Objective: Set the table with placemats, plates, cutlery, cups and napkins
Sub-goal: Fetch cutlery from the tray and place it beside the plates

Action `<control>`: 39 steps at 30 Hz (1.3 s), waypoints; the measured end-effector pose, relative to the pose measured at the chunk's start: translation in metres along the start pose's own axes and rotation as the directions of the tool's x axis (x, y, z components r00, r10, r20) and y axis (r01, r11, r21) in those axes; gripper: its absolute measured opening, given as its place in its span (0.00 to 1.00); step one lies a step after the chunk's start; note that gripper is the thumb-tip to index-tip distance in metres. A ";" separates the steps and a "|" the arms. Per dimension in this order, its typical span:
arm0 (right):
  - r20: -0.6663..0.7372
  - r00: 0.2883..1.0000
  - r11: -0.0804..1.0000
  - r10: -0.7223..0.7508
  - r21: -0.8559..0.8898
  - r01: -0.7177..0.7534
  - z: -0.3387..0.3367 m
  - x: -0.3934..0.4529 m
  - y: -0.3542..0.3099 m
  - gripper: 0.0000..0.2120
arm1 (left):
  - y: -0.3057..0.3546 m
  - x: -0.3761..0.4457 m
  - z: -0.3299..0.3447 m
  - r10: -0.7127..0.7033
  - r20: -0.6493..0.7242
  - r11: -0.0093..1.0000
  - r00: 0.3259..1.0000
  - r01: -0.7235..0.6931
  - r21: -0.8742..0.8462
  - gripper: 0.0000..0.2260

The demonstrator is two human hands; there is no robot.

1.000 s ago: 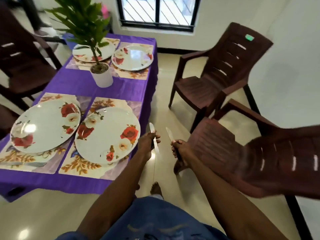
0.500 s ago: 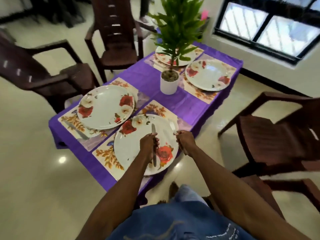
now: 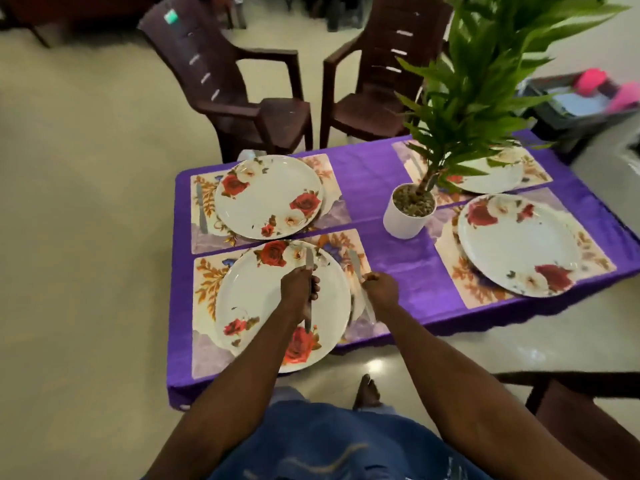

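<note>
Several floral placemats lie on the purple-clothed table (image 3: 381,188), each with a white rose-patterned plate. My left hand (image 3: 299,291) grips a table knife (image 3: 309,263) over the near left plate (image 3: 256,306). My right hand (image 3: 379,291) holds a second knife (image 3: 355,263) over the right side of that plate's placemat (image 3: 348,247); whether the knife touches the mat I cannot tell. Another knife (image 3: 201,209) lies on the far left placemat beside its plate (image 3: 268,197). A near right plate (image 3: 517,242) and a far right plate (image 3: 491,176) sit on their mats.
A potted green plant in a white pot (image 3: 408,216) stands mid-table and its leaves hide part of the far right plate. Two brown plastic chairs (image 3: 242,95) stand behind the table, another at the lower right (image 3: 581,410). A tray with pink items (image 3: 585,98) is far right.
The view has swung round the table. Both hands, each holding a knife, moved from beside the table to over the near left setting; the right knife has come down toward the placemat's right side.
</note>
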State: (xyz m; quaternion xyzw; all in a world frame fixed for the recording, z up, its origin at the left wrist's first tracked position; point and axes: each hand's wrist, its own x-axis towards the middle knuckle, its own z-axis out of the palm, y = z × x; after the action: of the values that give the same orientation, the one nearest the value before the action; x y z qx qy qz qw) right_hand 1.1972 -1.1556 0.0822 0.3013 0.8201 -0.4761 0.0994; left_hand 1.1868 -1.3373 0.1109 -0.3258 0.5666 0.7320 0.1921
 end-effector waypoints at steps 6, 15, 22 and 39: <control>0.072 0.995 0.987 -0.066 -0.145 0.076 -0.008 0.012 0.002 0.09 | -0.015 -0.013 0.032 -0.024 -0.122 1.000 0.992 0.023 -0.011 0.09; 0.076 0.989 0.971 -0.129 -0.192 0.141 -0.009 0.016 0.005 0.07 | -0.015 -0.014 0.033 -0.005 -0.183 1.000 0.983 0.009 0.025 0.08; 0.222 0.913 0.858 -0.343 -0.322 0.401 -0.021 0.012 0.018 0.16 | -0.018 -0.013 0.029 0.025 -0.186 1.000 0.982 -0.022 0.019 0.09; 0.241 0.946 0.934 -0.217 -0.231 0.273 -0.014 0.022 0.025 0.14 | -0.023 -0.012 0.027 0.016 -0.205 0.990 0.979 0.014 0.141 0.10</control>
State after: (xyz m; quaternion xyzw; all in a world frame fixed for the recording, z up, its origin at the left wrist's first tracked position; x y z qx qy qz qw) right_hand 1.1958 -1.1259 0.0620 0.1280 0.8916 -0.4019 0.1647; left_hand 1.2033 -1.3042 0.1073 -0.3850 0.6342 0.6524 0.1548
